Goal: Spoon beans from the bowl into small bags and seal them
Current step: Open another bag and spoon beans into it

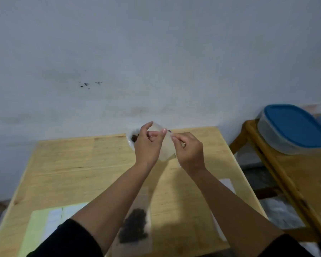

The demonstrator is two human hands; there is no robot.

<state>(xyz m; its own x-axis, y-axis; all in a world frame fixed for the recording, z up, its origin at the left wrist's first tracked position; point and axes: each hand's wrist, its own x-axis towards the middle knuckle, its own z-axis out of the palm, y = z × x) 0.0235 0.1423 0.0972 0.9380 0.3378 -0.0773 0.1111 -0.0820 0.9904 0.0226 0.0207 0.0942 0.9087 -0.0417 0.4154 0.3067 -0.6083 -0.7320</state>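
Both my hands are raised above the far edge of the wooden table, holding a small clear bag between them. My left hand pinches the bag's top left edge with thumb and fingers. My right hand pinches its top right edge. The bag looks empty. Behind my left hand a white bowl with dark beans shows partly at the table's far edge by the wall. A clear bag holding dark beans lies flat on the table between my forearms. No spoon is visible.
Green and white sheets lie at the table's near left. White paper sits under my right forearm. To the right a second wooden table carries a clear container with a blue lid. A pale wall stands behind.
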